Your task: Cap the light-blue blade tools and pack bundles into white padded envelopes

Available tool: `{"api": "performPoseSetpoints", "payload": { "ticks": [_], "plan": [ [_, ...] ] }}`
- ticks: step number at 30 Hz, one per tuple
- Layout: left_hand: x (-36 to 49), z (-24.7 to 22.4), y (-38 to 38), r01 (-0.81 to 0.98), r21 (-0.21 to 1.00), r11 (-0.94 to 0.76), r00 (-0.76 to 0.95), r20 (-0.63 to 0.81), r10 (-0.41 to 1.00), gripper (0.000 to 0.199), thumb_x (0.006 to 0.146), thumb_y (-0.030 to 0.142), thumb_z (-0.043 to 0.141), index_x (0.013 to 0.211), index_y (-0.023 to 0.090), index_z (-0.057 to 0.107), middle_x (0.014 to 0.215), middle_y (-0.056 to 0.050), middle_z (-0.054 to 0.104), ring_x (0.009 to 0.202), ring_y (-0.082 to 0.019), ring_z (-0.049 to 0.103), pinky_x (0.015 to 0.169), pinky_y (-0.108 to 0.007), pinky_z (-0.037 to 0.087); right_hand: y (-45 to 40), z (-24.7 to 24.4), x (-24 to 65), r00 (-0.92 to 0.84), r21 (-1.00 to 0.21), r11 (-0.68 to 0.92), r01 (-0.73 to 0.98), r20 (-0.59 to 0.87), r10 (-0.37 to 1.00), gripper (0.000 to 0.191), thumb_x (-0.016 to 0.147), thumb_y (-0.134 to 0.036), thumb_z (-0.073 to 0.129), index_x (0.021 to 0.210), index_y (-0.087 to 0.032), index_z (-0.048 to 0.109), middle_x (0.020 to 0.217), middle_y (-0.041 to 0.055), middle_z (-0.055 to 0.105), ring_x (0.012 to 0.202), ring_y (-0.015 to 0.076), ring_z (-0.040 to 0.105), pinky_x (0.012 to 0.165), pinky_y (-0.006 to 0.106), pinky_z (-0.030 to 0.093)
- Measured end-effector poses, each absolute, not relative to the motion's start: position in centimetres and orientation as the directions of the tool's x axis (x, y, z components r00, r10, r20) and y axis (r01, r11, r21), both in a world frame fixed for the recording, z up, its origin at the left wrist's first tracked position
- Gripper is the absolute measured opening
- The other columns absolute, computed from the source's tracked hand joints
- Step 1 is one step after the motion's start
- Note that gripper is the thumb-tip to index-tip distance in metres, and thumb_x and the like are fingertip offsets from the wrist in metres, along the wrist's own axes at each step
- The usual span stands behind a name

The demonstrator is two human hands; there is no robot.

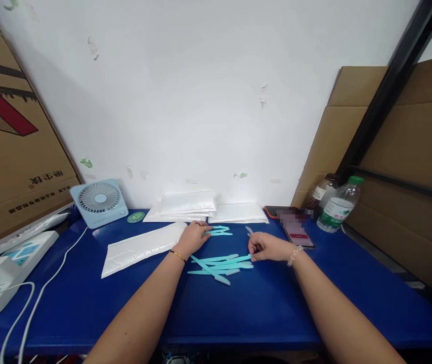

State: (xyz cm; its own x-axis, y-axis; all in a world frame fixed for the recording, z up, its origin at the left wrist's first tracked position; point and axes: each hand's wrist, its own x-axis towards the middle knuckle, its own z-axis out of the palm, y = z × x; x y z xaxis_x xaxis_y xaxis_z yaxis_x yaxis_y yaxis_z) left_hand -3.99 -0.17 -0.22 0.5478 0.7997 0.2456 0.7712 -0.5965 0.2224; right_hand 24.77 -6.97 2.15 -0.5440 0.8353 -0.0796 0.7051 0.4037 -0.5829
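Observation:
My left hand (196,237) lies low over the table, fingers stretched out and touching a small group of teal eyebrow razors (221,233). Under its wrist side is the end of a long white bubble mailer (142,247). A looser pile of teal eyebrow razors (216,268) lies crossed in front of me, between my forearms. At the pile's right end, my right hand (267,247) is closed in a pinch on the tip of one razor. A translucent pale piece (249,230) sticks up beside its fingers; whether the hand holds that too is unclear.
White bubble mailers (189,203) are stacked against the wall. A blue fan (100,202) and white power strip (14,273) with cables stand left. Phones (297,232) and bottles (337,207) are at right. Cardboard (409,151) flanks the blue table (246,308).

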Motion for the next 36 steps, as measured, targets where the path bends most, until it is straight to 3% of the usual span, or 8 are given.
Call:
{"api": "performPoseSetpoints", "payload": {
  "ticks": [4,8,13,19,24,27,31,36],
  "plan": [
    [-3.6,0.0,-0.5,0.713,0.264,-0.65,0.606,0.234,0.76,0.034,0.086,0.03,0.051,0.116,0.024,0.065,0.113,-0.006,0.062,0.105,-0.021,0.053,0.092,-0.03,0.043,-6.7,2.0,25.1,-0.52,-0.7,0.308,0.644,-0.106,0.848,0.024,0.069,-0.036,0.071,0.076,-0.015,0.062,0.066,-0.0018,0.054,0.059,0.0105,0.047,0.054,0.023,0.038],
    [-2.9,0.5,-1.3,0.662,0.289,-0.692,0.662,0.21,0.72,0.032,0.085,0.031,0.052,0.113,0.024,0.066,0.112,-0.007,0.063,0.102,-0.022,0.054,0.091,-0.032,0.044,-6.0,1.4,25.4,-0.425,-0.809,0.258,0.528,0.012,0.905,0.03,0.07,-0.043,0.07,0.077,-0.015,0.059,0.061,-0.0033,0.051,0.057,0.0097,0.045,0.054,0.022,0.037],
    [-2.3,1.2,-2.2,0.63,0.489,-0.603,0.529,0.299,0.794,0.038,0.093,0.03,0.033,0.115,0.022,0.062,0.114,-0.005,0.063,0.105,-0.02,0.056,0.094,-0.03,0.042,-5.5,0.5,24.4,-0.344,-0.799,0.276,0.533,0.093,0.934,0.031,0.073,-0.046,0.066,0.079,-0.016,0.06,0.06,-0.0032,0.05,0.055,0.0098,0.045,0.052,0.022,0.035],
    [-1.8,1.3,-2.5,0.485,0.687,-0.541,0.543,0.248,0.803,0.032,0.083,0.029,0.048,0.11,0.019,0.062,0.097,-0.003,0.068,0.082,-0.016,0.062,0.073,-0.025,0.048,-5.4,0.6,23.6,-0.343,-0.734,0.321,0.598,0.127,0.931,0.026,0.075,-0.041,0.064,0.079,-0.016,0.063,0.062,-0.0019,0.053,0.058,0.0107,0.046,0.054,0.022,0.035],
    [-2.2,1.3,-1.8,0.523,0.659,-0.541,0.564,0.207,0.799,0.025,0.079,0.037,0.054,0.082,0.017,0.069,0.082,-0.002,0.069,0.074,-0.015,0.061,0.069,-0.025,0.046,-5.1,0.4,24.3,-0.361,-0.718,0.328,0.614,0.114,0.926,0.024,0.073,-0.039,0.065,0.079,-0.016,0.065,0.062,-0.0015,0.056,0.058,0.0112,0.048,0.055,0.023,0.036],
    [-3.3,1.2,-1.0,0.585,0.632,-0.508,0.495,0.218,0.841,0.025,0.079,0.037,0.053,0.081,0.017,0.068,0.081,-0.002,0.069,0.076,-0.016,0.061,0.068,-0.025,0.045,-4.6,0.1,25.4,-0.293,-0.681,0.294,0.67,0.12,0.948,0.02,0.074,-0.036,0.064,0.077,-0.016,0.066,0.063,-0.0007,0.058,0.058,0.0121,0.05,0.056,0.024,0.037],
    [-4.6,0.9,-0.3,0.708,0.569,-0.417,0.464,0.07,0.883,0.025,0.075,0.037,0.054,0.079,0.016,0.069,0.075,-0.003,0.068,0.07,-0.016,0.061,0.063,-0.025,0.043,-4.7,0.2,25.7,-0.216,-0.601,0.305,0.739,0.218,0.952,0.019,0.073,-0.034,0.066,0.082,-0.017,0.067,0.078,0.0032,0.062,0.066,0.0144,0.053,0.062,0.026,0.041],
    [-4.4,1.0,-0.9,0.753,0.461,-0.469,0.456,0.148,0.878,0.026,0.071,0.039,0.059,0.085,0.02,0.069,0.083,-0.003,0.067,0.074,-0.017,0.06,0.062,-0.024,0.042,-6.5,1.1,22.2,-0.466,-0.599,0.511,0.616,0.246,0.85,0.017,0.079,-0.034,0.063,0.088,-0.021,0.069,0.087,0.0034,0.06,0.068,0.0127,0.053,0.062,0.025,0.042]
  ]
}}
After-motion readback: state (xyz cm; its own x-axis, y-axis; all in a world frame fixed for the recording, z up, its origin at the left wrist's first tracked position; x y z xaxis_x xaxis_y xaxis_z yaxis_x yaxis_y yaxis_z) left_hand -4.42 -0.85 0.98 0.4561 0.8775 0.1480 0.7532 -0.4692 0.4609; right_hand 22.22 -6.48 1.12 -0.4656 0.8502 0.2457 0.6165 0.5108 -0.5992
